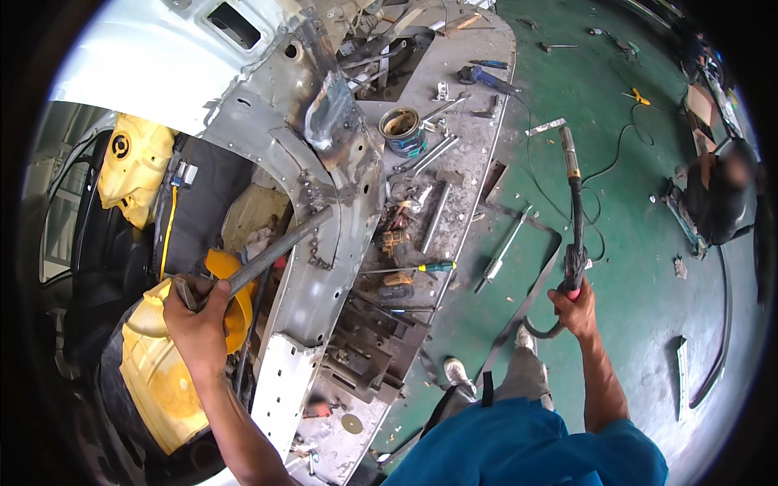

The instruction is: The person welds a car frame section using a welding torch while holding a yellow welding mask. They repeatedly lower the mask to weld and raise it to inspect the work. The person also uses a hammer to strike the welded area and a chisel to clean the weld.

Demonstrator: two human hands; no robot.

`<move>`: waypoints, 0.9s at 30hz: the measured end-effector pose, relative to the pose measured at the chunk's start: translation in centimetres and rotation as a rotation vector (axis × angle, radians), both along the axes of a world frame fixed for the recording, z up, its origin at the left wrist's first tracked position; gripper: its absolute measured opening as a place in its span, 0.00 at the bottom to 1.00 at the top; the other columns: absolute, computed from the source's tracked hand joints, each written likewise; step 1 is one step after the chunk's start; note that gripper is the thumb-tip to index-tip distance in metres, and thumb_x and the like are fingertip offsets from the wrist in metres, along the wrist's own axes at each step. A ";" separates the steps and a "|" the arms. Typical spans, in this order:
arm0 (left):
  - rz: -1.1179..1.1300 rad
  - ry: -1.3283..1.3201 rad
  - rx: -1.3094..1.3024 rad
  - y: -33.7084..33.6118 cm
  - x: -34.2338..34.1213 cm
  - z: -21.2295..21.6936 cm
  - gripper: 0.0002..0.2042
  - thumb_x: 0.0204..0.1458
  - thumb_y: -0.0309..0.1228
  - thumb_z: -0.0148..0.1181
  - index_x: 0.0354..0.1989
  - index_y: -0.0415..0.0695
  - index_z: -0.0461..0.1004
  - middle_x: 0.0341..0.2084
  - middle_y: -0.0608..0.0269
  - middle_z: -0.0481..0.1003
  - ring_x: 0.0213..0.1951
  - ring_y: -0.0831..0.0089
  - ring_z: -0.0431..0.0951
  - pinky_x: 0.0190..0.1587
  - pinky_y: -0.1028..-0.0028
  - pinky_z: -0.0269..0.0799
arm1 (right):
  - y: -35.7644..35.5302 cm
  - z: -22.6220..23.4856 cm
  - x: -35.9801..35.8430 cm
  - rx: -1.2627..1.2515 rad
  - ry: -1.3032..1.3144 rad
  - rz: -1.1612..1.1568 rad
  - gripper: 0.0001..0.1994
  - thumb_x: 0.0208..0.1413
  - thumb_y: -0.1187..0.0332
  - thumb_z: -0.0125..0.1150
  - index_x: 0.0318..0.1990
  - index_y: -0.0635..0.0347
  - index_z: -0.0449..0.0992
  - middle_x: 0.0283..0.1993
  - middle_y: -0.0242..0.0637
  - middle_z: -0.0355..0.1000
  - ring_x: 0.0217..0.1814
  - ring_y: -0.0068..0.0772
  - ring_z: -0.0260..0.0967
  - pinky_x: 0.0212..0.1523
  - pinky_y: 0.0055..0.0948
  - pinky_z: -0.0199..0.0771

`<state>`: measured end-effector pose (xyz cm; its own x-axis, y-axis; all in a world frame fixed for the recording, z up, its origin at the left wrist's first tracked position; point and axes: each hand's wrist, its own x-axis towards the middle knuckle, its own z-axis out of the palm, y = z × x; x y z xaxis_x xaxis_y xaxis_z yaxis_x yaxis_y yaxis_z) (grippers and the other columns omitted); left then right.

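- Your left hand [197,312] is fisted around the near end of a steel bar [271,255], which slants far-right to the scorched car panel [332,202].
- The bar looks stiff and heavy; grip it low.
- Your right hand [574,306] clasps a welding torch [574,219], upright over the green floor [648,267].
- Tools litter the workbench [454,162].

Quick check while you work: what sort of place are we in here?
Most likely a car body repair shop. A stripped car body panel fills the left, hand tools litter the bench, and the right hand holds a welding torch above a green floor.
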<state>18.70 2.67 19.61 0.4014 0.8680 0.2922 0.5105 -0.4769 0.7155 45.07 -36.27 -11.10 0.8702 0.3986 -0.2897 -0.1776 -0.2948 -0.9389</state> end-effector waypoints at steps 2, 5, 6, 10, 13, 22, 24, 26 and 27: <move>0.051 0.022 0.025 -0.3 -0.1 -0.5 0.11 0.54 0.19 0.66 0.28 0.41 0.67 0.18 0.72 0.65 0.16 0.87 0.60 0.18 0.80 0.55 | 0.7 0.2 0.4 -0.035 -0.001 0.028 0.19 0.50 0.72 0.70 0.48 0.65 0.70 0.24 0.32 0.71 0.22 0.23 0.68 0.23 0.28 0.70; -0.008 0.023 -0.007 -0.4 -0.3 0.1 0.12 0.54 0.20 0.66 0.28 0.41 0.66 0.20 0.71 0.66 0.20 0.85 0.62 0.22 0.80 0.58 | 2.0 0.3 0.8 -0.004 -0.003 0.080 0.19 0.50 0.71 0.71 0.47 0.64 0.69 0.26 0.31 0.70 0.23 0.23 0.68 0.24 0.28 0.71; 0.024 0.034 -0.039 -0.3 -0.2 0.3 0.12 0.54 0.20 0.67 0.28 0.41 0.66 0.20 0.71 0.66 0.21 0.85 0.62 0.23 0.80 0.58 | 2.4 0.2 0.7 -0.018 0.006 0.105 0.19 0.50 0.71 0.71 0.47 0.64 0.69 0.26 0.31 0.70 0.23 0.23 0.68 0.24 0.28 0.71; 0.065 0.062 0.015 0.2 -0.5 0.0 0.10 0.54 0.22 0.67 0.31 0.39 0.69 0.21 0.70 0.66 0.21 0.85 0.63 0.23 0.80 0.60 | 3.2 -1.0 -0.5 -0.085 -0.024 0.184 0.18 0.49 0.72 0.71 0.45 0.62 0.70 0.26 0.31 0.70 0.24 0.24 0.69 0.27 0.28 0.71; -0.036 0.147 0.050 1.4 -1.4 -0.1 0.09 0.55 0.26 0.68 0.32 0.41 0.71 0.21 0.71 0.69 0.19 0.86 0.64 0.21 0.80 0.59 | 2.9 -1.6 -2.2 -0.065 -0.046 0.216 0.15 0.50 0.72 0.71 0.42 0.63 0.71 0.26 0.31 0.72 0.25 0.23 0.69 0.27 0.28 0.71; -0.044 0.288 0.095 1.0 -2.7 -0.3 0.08 0.54 0.30 0.70 0.37 0.41 0.78 0.23 0.71 0.76 0.18 0.87 0.68 0.21 0.84 0.58 | 1.7 -1.6 -3.9 -0.114 0.095 0.242 0.09 0.50 0.74 0.68 0.30 0.62 0.71 0.21 0.32 0.69 0.18 0.21 0.65 0.19 0.24 0.62; -0.037 0.295 0.119 0.1 -2.2 -0.3 0.09 0.53 0.31 0.71 0.39 0.41 0.79 0.23 0.69 0.78 0.18 0.87 0.68 0.21 0.84 0.58 | 2.1 -2.3 -3.1 0.007 0.106 0.283 0.08 0.49 0.75 0.67 0.30 0.62 0.71 0.20 0.32 0.69 0.16 0.21 0.63 0.16 0.24 0.60; -0.066 0.338 0.192 -0.7 -1.4 -0.4 0.10 0.53 0.31 0.71 0.40 0.41 0.79 0.24 0.67 0.79 0.17 0.87 0.68 0.20 0.84 0.58 | 2.2 -3.0 -2.4 -0.018 0.152 0.301 0.07 0.49 0.75 0.66 0.30 0.62 0.71 0.19 0.32 0.69 0.15 0.20 0.63 0.16 0.25 0.59; -0.059 0.336 0.159 -1.0 -1.0 -0.3 0.11 0.53 0.31 0.72 0.40 0.41 0.79 0.24 0.67 0.80 0.17 0.87 0.68 0.20 0.84 0.58 | 2.1 -3.3 -2.3 -0.003 0.152 0.307 0.06 0.50 0.76 0.65 0.33 0.63 0.73 0.20 0.32 0.69 0.15 0.19 0.62 0.16 0.25 0.59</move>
